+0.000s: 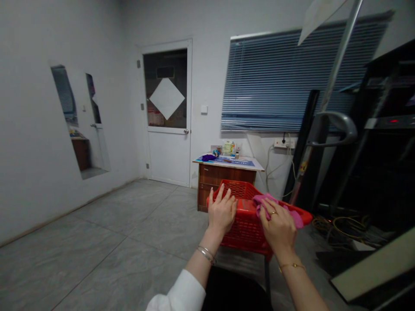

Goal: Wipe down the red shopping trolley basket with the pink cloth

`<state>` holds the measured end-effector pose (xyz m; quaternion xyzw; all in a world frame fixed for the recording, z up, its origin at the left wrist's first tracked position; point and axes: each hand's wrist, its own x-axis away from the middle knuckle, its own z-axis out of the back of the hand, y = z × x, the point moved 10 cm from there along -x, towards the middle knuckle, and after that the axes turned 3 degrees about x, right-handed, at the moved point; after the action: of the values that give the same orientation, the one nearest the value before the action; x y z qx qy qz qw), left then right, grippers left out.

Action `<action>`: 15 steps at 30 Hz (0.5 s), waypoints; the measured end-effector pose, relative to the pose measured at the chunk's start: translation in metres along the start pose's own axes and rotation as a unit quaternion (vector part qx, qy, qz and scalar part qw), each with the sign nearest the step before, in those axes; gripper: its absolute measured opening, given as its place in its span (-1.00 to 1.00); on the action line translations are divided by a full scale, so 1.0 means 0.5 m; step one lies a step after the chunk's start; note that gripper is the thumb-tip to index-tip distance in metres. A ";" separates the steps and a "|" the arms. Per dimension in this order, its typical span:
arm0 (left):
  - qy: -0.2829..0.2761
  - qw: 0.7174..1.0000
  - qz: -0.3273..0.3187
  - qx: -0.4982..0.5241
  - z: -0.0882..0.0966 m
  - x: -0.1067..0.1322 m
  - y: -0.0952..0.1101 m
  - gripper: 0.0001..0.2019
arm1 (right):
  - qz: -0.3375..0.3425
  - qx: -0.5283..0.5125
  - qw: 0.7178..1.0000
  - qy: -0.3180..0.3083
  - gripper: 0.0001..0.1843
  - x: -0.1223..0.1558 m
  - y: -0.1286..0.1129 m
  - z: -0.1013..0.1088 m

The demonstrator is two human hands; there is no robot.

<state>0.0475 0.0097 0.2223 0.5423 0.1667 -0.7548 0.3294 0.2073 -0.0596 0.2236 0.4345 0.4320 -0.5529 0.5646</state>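
Observation:
A red plastic basket (246,233) with a mesh of holes stands in front of me, and a dark leg shows beneath it. My left hand (222,209) rests on the left part of its near rim, fingers stretched out and apart. On the right part of that rim lies a bunched pink cloth (296,218). My right hand (279,224) presses the cloth against the rim with its fingers bent over it. Whether the fingers of my left hand hook over the rim's inside is hard to see.
Behind the basket stands a brown wooden cabinet (223,176) carrying a purple cloth (209,157) and small packages. To the right are a metal pole (342,52), black shelving and coiled cables (348,226) on the floor. A white door (168,153) and a wall mirror (92,149) are farther left.

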 end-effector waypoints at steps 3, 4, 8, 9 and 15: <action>0.003 1.000 -0.002 0.011 -0.002 0.001 0.004 -0.79 | -0.039 0.021 0.999 0.015 -0.71 0.002 0.049 0.008; 0.005 1.000 -0.001 0.014 -0.002 0.001 0.005 -0.79 | -0.047 0.027 0.998 0.020 -0.71 0.002 0.049 0.010; 0.005 1.000 0.007 0.017 -0.003 0.001 0.007 -0.79 | -0.016 0.024 0.999 0.025 -0.73 -0.001 -0.026 0.002; 0.001 1.000 0.006 0.016 -0.004 0.001 0.007 -0.79 | -0.002 0.017 1.000 0.019 -0.73 -0.002 -0.053 -0.002; -0.025 0.999 -0.023 -0.001 -0.009 0.003 0.003 -0.81 | 0.028 -0.006 1.000 -0.001 -0.72 -0.009 -0.101 -0.009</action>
<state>0.0513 0.0106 0.2193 0.5188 0.1720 -0.7752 0.3167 0.1569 -0.0548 0.2261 0.4429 0.4225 -0.5345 0.5828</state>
